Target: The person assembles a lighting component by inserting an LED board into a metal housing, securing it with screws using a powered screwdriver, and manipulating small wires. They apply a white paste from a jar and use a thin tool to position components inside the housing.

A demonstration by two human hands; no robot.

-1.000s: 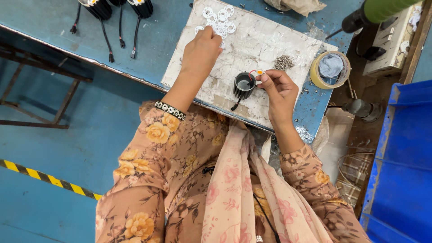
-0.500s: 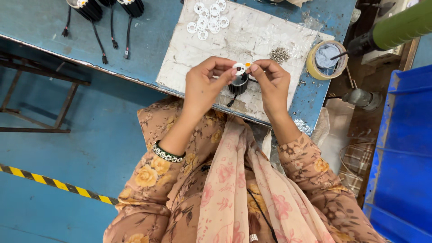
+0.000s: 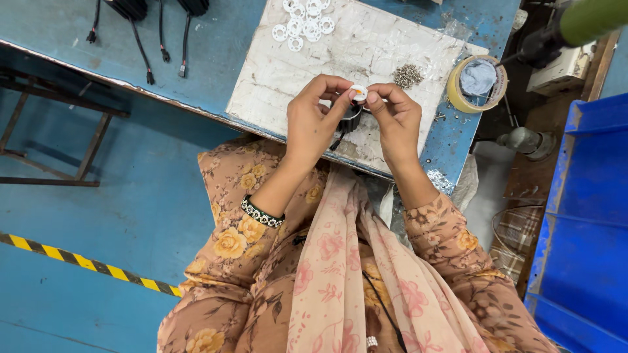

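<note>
Head view: left hand [image 3: 313, 121] back from the far ring pile since a second ago, now met with right hand [image 3: 396, 117] over the near edge of the white board [image 3: 386, 52]. White ring [image 3: 358, 91] pinched between fingertips of both hands, fingers clamped on it from either side. Black part [image 3: 350, 117] just below the ring, between the palms, apparently gripped by the lower fingers, though mostly hidden. Ring fetched and brought to the black part, so seemingly at the fitting stage rather than the picking stage.

Around: more white rings [image 3: 304, 19] in a loose pile at the far end of the board; small heap of metal bits [image 3: 409, 75] to the right of the hands; tape roll [image 3: 477, 82] further right on the blue tabletop [image 3: 209, 46]; black cables [image 3: 140, 26] far left; blue bin [image 3: 582, 216] at right. Nothing between hands and pile; only the hands themselves block sight of how ring meets part.
</note>
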